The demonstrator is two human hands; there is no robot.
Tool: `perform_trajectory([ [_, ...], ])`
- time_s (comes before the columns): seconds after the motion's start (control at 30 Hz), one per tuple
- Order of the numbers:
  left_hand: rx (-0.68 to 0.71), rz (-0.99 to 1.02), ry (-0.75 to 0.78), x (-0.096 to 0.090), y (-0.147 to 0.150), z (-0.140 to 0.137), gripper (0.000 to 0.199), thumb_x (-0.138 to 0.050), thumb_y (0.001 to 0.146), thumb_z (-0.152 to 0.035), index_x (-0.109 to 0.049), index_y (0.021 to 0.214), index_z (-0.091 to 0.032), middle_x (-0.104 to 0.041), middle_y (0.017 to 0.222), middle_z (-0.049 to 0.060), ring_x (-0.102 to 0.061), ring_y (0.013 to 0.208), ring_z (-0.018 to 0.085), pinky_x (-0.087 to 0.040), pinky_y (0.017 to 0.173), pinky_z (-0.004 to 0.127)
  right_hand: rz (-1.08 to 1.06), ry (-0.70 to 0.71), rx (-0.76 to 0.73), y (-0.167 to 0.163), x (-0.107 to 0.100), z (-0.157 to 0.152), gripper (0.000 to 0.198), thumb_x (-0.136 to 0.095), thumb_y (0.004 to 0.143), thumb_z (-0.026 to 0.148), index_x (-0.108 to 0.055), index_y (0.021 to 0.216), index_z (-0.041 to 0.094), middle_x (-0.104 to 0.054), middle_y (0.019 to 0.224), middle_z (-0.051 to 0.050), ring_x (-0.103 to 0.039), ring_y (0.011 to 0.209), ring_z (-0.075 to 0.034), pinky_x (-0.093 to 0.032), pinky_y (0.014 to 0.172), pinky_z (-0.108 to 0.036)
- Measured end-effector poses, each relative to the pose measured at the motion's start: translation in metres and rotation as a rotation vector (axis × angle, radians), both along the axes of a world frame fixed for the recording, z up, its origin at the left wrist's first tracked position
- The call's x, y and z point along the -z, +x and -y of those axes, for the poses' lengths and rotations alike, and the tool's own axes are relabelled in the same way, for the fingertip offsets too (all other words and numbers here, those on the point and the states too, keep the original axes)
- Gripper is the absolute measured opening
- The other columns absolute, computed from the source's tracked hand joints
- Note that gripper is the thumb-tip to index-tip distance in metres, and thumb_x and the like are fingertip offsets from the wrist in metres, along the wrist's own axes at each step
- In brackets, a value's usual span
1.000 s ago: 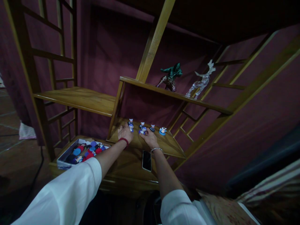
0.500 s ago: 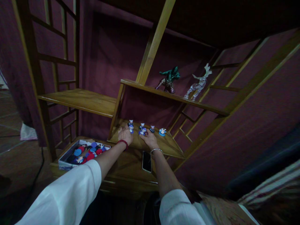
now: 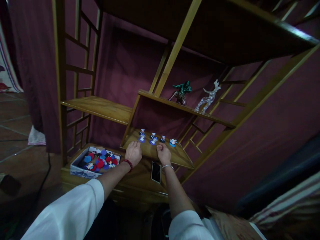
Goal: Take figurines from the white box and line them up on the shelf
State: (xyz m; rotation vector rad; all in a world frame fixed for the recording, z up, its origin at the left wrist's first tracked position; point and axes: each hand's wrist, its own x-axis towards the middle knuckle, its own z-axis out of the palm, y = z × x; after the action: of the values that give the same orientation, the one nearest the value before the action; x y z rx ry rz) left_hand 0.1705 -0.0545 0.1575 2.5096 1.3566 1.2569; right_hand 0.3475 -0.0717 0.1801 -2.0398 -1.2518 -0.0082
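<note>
Several small figurines on blue round bases (image 3: 152, 137) stand in a row on a low wooden shelf (image 3: 175, 156). My left hand (image 3: 133, 152), with a red bead bracelet on its wrist, rests near the shelf's front edge, fingers loosely curled and holding nothing. Just right of it, my right hand (image 3: 163, 153), with a silver bracelet, hovers a little in front of the figurines, also empty. Both hands are apart from the figurines.
A white box (image 3: 82, 170) of red and blue round pieces and small figures sits at the left. A black phone (image 3: 156, 171) lies below my right hand. A green figure (image 3: 182, 92) and a clear deer figure (image 3: 208, 96) stand on the upper shelf.
Both hands have drawn back from the row of figurines toward me, letting go of the ones they touched. The camera has tilted and moved back.
</note>
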Motion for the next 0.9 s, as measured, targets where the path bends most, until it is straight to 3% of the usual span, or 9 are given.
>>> perform_trajectory([
  [0.13,0.108,-0.011,0.08,0.012,-0.013,0.012,0.03,-0.033,0.081,-0.014,-0.053,0.103,-0.011,-0.054,0.107,0.012,-0.043,0.103,0.021,-0.035,0.09,0.037,0.053,0.02,0.009,-0.016,-0.001,0.017,0.027,-0.042,0.078,0.028,-0.06,0.096,0.021,-0.066,0.079,-0.002,-0.059,0.072,-0.015,-0.041,0.065,-0.024],
  [0.23,0.187,-0.054,0.115,0.02,-0.023,0.02,0.041,-0.038,0.075,-0.011,-0.046,0.116,-0.008,-0.046,0.122,0.014,-0.034,0.116,0.023,-0.03,0.097,0.04,-0.003,0.114,-0.048,-0.028,0.006,0.026,0.026,-0.041,0.077,0.028,-0.06,0.093,0.021,-0.066,0.077,-0.001,-0.059,0.07,-0.014,-0.041,0.066,-0.022],
  [0.37,0.236,-0.088,0.1,0.024,-0.034,0.032,0.055,-0.041,0.068,-0.008,-0.039,0.123,-0.005,-0.038,0.131,0.016,-0.019,0.127,0.025,-0.023,0.102,0.042,-0.036,0.279,-0.087,-0.046,0.02,0.036,0.028,-0.041,0.076,0.032,-0.061,0.09,0.018,-0.065,0.076,-0.002,-0.058,0.068,-0.013,-0.042,0.067,-0.022],
  [0.5,0.253,-0.095,0.064,0.027,-0.043,0.041,0.06,-0.043,0.066,-0.009,-0.035,0.126,-0.005,-0.033,0.135,0.016,-0.014,0.129,0.024,-0.02,0.104,0.041,-0.016,0.341,-0.128,-0.071,0.035,0.043,0.03,-0.043,0.075,0.036,-0.063,0.086,0.017,-0.064,0.073,-0.004,-0.056,0.064,-0.013,-0.042,0.066,-0.023],
  [0.7,0.247,-0.136,0.026,0.033,-0.058,0.049,0.058,-0.045,0.065,-0.01,-0.038,0.123,-0.006,-0.024,0.14,0.012,-0.008,0.131,0.022,-0.021,0.104,0.041,-0.07,0.299,-0.257,-0.118,0.062,0.047,0.029,-0.041,0.075,0.035,-0.061,0.085,0.017,-0.064,0.07,-0.003,-0.054,0.059,-0.012,-0.042,0.06,-0.022],
  [0.9,0.272,-0.21,0.01,0.041,-0.074,0.048,0.033,-0.042,0.071,-0.009,-0.055,0.1,-0.012,-0.017,0.143,0.005,-0.005,0.132,0.019,-0.031,0.098,0.035,-0.142,0.142,-0.259,-0.147,0.086,0.047,0.027,-0.041,0.075,0.038,-0.057,0.086,0.019,-0.061,0.062,0.0,-0.054,0.057,-0.013,-0.039,0.055,-0.022],
])
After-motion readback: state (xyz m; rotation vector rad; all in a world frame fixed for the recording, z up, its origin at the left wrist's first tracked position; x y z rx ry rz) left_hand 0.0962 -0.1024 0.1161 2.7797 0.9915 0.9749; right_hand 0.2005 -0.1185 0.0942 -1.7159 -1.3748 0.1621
